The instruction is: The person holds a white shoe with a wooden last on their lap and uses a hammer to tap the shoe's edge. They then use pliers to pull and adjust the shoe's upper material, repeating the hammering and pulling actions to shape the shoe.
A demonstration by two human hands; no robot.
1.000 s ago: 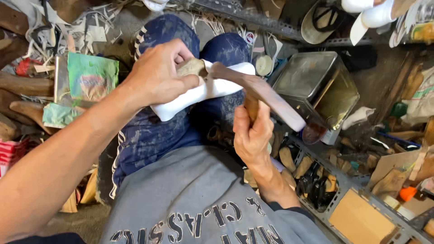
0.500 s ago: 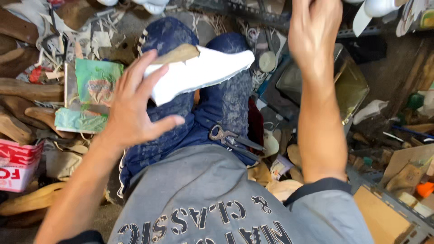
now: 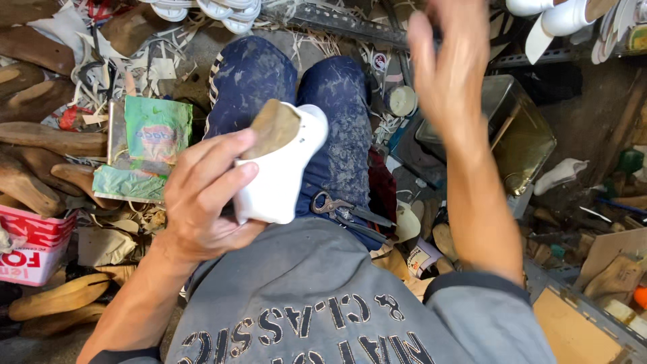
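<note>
Shirt first: your grey shirt [image 3: 303, 317] with pale letters fills the bottom of the view, at 6 o'clock.

Just past it, your left hand [image 3: 202, 202] is wrapped around one white shoe on a wooden form [image 3: 280, 168]. Your fingers curl over the top and your thumb tucks under, so the hold is closed and firm. The shoe sits over your lap, near the middle of the view, with its brown wooden heel end tipped up toward 12 o'clock.

To do this well, I think you should keep the shoe steady on your knee and keep your fingers off the white part, so it stays clean.

One pair of metal pliers [image 3: 347, 212] lies on your right thigh, at 3 o'clock from the shoe, just beside it and not touching it.

Your two knees in blue spotted trousers [image 3: 259, 74] point to 12 o'clock.

Your right hand [image 3: 448, 67] is up high at 1 o'clock, well apart from the shoe. The fingers are spread and loose. I see nothing in it, but it is blurry.

Farther off, one shiny metal tin [image 3: 522, 128] sits at 2 o'clock. One green wrapper [image 3: 158, 128] lies at 10 o'clock. At least five brown wooden shoe forms [image 3: 40, 138] lie at 9 o'clock. A few more white shoes [image 3: 559, 17] hang at the top edge.
</note>
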